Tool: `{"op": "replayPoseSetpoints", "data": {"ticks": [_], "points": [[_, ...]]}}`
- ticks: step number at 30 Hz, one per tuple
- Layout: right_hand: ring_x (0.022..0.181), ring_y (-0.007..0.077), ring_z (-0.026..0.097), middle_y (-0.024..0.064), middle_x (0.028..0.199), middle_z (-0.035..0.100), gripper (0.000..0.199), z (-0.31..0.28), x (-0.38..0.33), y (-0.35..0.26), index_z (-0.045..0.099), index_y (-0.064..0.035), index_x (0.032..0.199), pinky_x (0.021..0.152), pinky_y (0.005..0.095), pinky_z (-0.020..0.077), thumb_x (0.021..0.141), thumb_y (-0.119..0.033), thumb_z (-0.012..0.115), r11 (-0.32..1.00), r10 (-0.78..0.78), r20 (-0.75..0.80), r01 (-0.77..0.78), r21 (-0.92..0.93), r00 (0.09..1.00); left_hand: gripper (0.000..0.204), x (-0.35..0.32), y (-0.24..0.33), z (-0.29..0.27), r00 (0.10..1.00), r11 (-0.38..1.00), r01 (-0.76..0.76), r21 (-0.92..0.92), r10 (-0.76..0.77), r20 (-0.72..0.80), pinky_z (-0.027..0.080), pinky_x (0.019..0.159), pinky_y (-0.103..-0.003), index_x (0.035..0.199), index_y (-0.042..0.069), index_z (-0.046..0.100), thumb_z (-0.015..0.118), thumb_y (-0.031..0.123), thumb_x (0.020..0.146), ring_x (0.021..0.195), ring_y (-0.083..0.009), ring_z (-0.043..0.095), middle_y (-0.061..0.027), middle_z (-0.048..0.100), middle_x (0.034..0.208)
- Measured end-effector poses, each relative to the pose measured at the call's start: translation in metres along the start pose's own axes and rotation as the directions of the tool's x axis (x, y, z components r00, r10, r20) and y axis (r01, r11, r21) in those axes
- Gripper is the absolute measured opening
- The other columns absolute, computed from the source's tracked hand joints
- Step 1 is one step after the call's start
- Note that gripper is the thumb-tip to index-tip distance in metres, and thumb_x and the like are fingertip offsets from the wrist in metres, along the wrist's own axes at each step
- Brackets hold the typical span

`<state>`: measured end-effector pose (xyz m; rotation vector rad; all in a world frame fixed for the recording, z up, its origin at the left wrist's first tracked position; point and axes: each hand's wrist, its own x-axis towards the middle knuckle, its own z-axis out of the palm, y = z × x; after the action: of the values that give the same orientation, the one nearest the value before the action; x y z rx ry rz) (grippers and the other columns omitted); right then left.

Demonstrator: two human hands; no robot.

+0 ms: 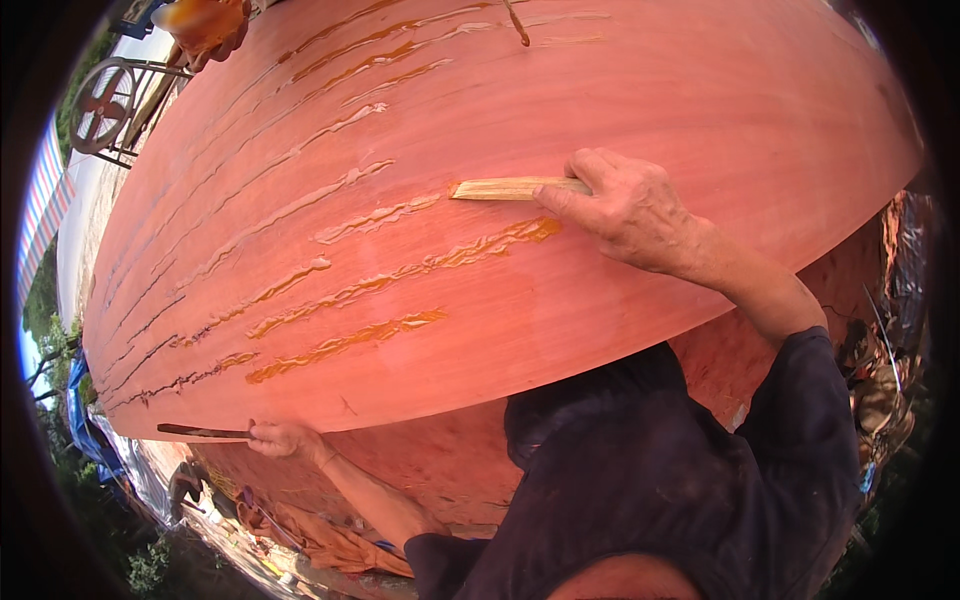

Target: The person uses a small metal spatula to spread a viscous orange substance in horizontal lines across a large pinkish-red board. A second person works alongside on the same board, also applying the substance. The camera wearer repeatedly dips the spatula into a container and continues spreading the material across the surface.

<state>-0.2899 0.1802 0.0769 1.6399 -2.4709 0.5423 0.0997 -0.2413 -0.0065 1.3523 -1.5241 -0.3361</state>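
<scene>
Before me spreads a large, curved, reddish wooden surface (680, 110), marked by long wavy streaks of glossy orange-brown paste (400, 270). My right hand (625, 205) is closed around a flat, pale wooden stick (505, 188). The stick's far end meets the left end of its reach at one of the streaks, apparently touching the surface. Low at the left, by the near edge of the surface, my left hand (282, 440) pinches a thin dark strip (205, 432). What the strip is made of I cannot tell.
A thin brown stick (516, 24) shows over the far part of the surface. At the upper left are part of another person (205, 35) and a round wheel-like frame (103, 105). Blue sheeting (85, 415) lies at the left, with cluttered cloth (335, 540) below.
</scene>
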Motion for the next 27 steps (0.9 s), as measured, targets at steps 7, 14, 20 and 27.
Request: {"op": "replayPoseSetpoints", "data": {"ticks": [7, 14, 20, 27], "points": [[0.071, 0.0222, 0.06, 0.0078, 0.088, 0.056, 0.032, -0.033, -0.011, 0.003, 0.069, -0.0131, 0.112, 0.05, 0.0353, 0.048, 0.082, -0.002, 0.065, 0.989, 0.075, 0.142, -0.056, -0.134, 0.987, 0.043, -0.001, 0.002, -0.004, 1.0, 0.996, -0.007, 0.093, 0.004, 0.029, 0.049, 0.08, -0.037, 0.116, -0.006, 0.064, 0.043, 0.031, 0.106, 0.089, -0.0248, 0.056, -0.0145, 0.061, 0.099], [0.071, 0.026, 0.061, 0.0088, 0.084, 0.053, 0.023, -0.007, -0.012, -0.006, 0.064, -0.0133, 0.107, 0.052, 0.0394, 0.0491, 0.084, -0.008, 0.06, 0.997, 0.07, 0.021, -0.069, -0.014, 0.997, 0.043, -0.002, 0.002, 0.0, 1.0, 1.0, -0.005, 0.014, 0.005, -0.003, 0.048, 0.077, -0.036, 0.116, -0.006, 0.065, 0.045, 0.031, 0.106, 0.085, -0.024, 0.057, -0.0136, 0.062, 0.095], [0.069, 0.0233, 0.059, 0.0094, 0.085, 0.056, 0.04, -0.017, -0.039, -0.002, 0.07, -0.0112, 0.118, 0.051, 0.0362, 0.0477, 0.081, 0.0, 0.064, 0.988, 0.148, 0.027, -0.146, -0.049, 0.989, 0.043, 0.002, -0.013, 0.0, 0.999, 0.999, -0.041, -0.002, 0.041, -0.019, 0.047, 0.074, -0.037, 0.115, -0.005, 0.066, 0.047, 0.032, 0.106, 0.082, -0.0232, 0.056, -0.0108, 0.061, 0.091], [0.067, 0.0238, 0.058, 0.0094, 0.082, 0.057, 0.041, 0.0, -0.039, -0.007, 0.071, -0.0104, 0.119, 0.05, 0.0353, 0.0468, 0.08, 0.001, 0.064, 0.989, 0.15, -0.059, -0.15, 0.007, 0.987, 0.046, 0.004, -0.015, 0.0, 0.997, 0.997, -0.066, 0.031, 0.067, -0.029, 0.047, 0.073, -0.038, 0.116, -0.004, 0.066, 0.046, 0.037, 0.106, 0.078, -0.0232, 0.055, -0.0097, 0.061, 0.086]]}}
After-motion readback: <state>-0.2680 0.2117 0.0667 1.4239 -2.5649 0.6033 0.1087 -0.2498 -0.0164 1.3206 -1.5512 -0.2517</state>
